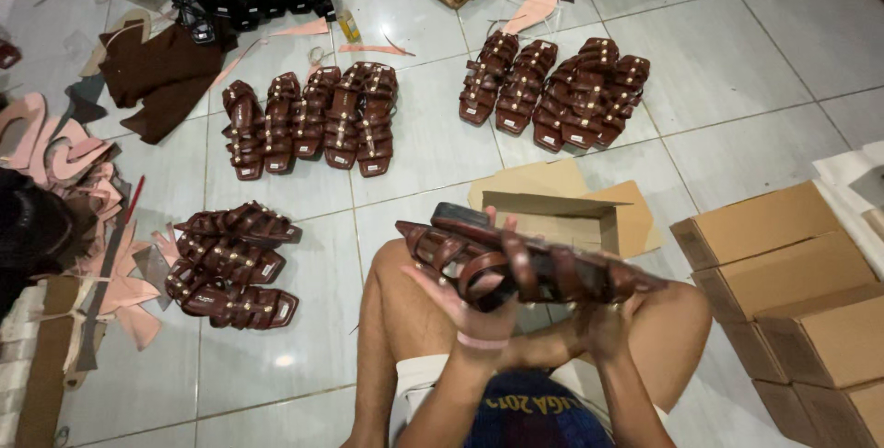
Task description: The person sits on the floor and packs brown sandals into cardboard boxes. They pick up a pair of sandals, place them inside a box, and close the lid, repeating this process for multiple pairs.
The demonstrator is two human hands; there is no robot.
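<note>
I sit on a tiled floor and hold a pair of dark brown strappy sandals point(516, 259) above my knees. My left hand point(470, 301) cups the sandals from below, fingers curled through the straps. Under the right end of the pair, my right hand point(599, 314) grips them and is mostly hidden. An open cardboard shoe box point(552, 213) lies on the floor just beyond the sandals.
Rows of matching brown sandals lie on the floor at the left point(235, 264), centre point(313, 121) and back right point(557, 89). Closed cardboard boxes point(792, 273) are stacked at the right. Pink cut-out sole pieces point(64, 162) and scraps litter the left side.
</note>
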